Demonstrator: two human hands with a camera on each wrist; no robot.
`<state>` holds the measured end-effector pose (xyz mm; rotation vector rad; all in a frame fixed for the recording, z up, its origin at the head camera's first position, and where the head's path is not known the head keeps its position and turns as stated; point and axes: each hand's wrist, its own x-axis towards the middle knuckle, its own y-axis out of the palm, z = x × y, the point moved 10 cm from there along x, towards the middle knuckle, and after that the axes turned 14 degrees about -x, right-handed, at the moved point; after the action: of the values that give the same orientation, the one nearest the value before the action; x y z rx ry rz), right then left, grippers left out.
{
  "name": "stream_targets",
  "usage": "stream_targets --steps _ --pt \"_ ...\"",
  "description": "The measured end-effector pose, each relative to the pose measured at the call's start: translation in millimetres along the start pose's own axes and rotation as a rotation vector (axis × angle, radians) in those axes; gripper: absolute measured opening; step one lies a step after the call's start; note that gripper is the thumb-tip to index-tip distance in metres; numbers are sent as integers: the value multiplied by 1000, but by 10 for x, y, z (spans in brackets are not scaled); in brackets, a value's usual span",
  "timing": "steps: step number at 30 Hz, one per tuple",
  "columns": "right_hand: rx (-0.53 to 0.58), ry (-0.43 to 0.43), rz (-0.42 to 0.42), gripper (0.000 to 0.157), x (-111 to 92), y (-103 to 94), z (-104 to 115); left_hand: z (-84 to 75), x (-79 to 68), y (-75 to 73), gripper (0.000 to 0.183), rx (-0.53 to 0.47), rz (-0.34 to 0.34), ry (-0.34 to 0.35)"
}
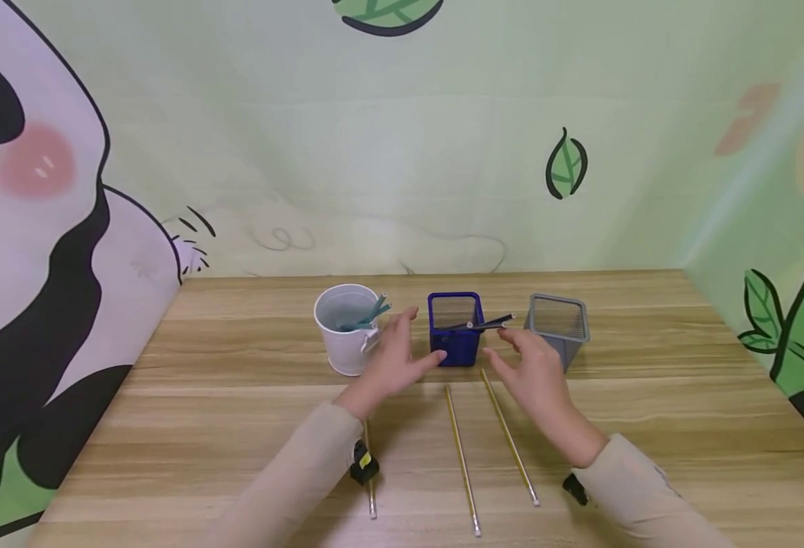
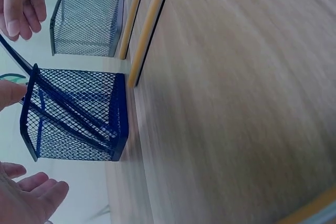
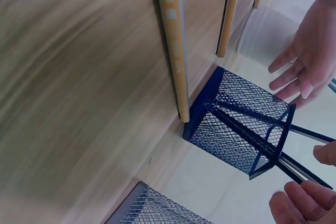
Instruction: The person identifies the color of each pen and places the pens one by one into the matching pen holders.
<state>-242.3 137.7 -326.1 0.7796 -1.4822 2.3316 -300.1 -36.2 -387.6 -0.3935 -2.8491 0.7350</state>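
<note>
A dark blue mesh pencil holder (image 1: pixel 454 346) stands upright between the two hands, with several dark pencils (image 1: pixel 491 323) leaning out toward the right. My left hand (image 1: pixel 397 361) is spread at its left side, fingers extended and holding nothing. On the other side, my right hand (image 1: pixel 535 373) has its thumb and fingers parted close to the upper ends of the dark pencils. The left wrist view shows the blue mesh holder (image 2: pixel 76 114) between the hands, the pencils slanting inside it. Yellow pencils (image 3: pixel 176 45) lie on the tabletop in front.
A white bucket (image 1: pixel 345 350) with teal pencils (image 1: pixel 374 308) stands left of the blue holder, partly behind the left hand. To the right is a grey mesh holder (image 1: pixel 559 320). The wooden table (image 1: pixel 237 358) meets a printed backdrop (image 1: pixel 374 152) at the back.
</note>
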Motion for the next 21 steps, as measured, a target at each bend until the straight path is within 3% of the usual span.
stream_targets --steps 10,16,21 --pt "-36 -25 -66 33 0 -74 -78 -57 -73 29 77 42 32 28" --pt "-64 -34 -52 42 3 -97 -160 -98 -146 0 67 63 37 109" --pt "-61 -7 -20 46 3 -91 -252 -81 -195 -59 64 100 27 116"
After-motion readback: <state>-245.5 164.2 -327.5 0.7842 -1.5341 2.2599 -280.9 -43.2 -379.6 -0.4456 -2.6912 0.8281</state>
